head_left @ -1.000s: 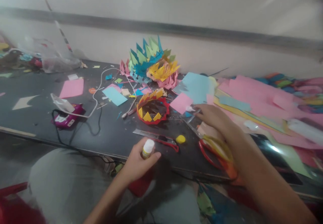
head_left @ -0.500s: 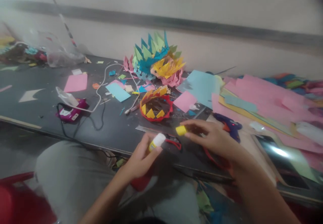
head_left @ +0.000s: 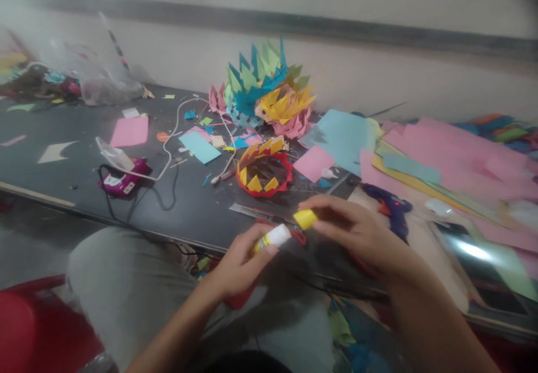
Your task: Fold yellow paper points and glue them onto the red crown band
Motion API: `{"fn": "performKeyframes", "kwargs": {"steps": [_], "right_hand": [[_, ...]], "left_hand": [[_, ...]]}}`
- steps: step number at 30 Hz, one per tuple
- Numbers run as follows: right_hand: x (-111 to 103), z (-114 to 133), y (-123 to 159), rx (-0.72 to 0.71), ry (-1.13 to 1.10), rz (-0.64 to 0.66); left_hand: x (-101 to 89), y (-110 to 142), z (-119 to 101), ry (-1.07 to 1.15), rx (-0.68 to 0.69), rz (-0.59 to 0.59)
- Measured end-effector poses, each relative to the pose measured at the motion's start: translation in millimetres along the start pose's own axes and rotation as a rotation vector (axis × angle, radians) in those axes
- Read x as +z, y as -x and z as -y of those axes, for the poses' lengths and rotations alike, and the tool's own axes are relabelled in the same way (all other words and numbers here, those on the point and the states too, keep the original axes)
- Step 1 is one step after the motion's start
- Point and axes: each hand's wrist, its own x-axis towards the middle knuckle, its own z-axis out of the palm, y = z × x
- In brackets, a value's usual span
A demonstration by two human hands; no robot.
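Observation:
My left hand (head_left: 241,263) is closed around a glue stick (head_left: 273,238), its white end pointing up and to the right. In my right hand (head_left: 357,230), the thumb and fingers pinch a yellow cap (head_left: 305,219). A small gap separates the cap from the white end of the stick. Just behind both hands lies a pair of scissors (head_left: 298,235) with red handles, partly covered. Beyond them on the dark table rests a red and yellow paper ring (head_left: 264,188) with folded points.
A purple extension socket (head_left: 126,182) with a white cable sits at left. Folded-paper crowns (head_left: 260,101) are piled near the wall. To the right are a blue glue gun (head_left: 395,210), a phone (head_left: 474,266) with a bright reflection, and pink paper sheets (head_left: 454,148).
The stick in my left hand has moved right and tilted further toward the cap, narrowing the gap. The cap has tilted slightly. The whole view has shifted a little.

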Motion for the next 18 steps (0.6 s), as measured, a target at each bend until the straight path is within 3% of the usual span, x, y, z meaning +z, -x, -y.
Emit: {"fn": "performKeyframes", "kwargs": {"steps": [4, 7, 9, 13, 18], "right_hand": [[15, -12, 1, 0.142, -0.383, -0.122], [43, -11, 2, 0.258, -0.753, -0.163], [61, -7, 3, 0.344, -0.883, -0.197], [83, 2, 9, 0.414, -0.864, -0.141], [92, 13, 10, 0.158, -0.505, -0.214]], "left_hand": [[1.7, 0, 2, 0.213, -0.053, -0.03], [3.9, -1, -1, 0.325, -0.059, -0.042], [5.1, -1, -3, 0.347, -0.058, -0.05], [5.5, 0, -6, 0.324, -0.09, -0.063], [5.8, 3, -5, 0.123, -0.012, -0.107]]}}
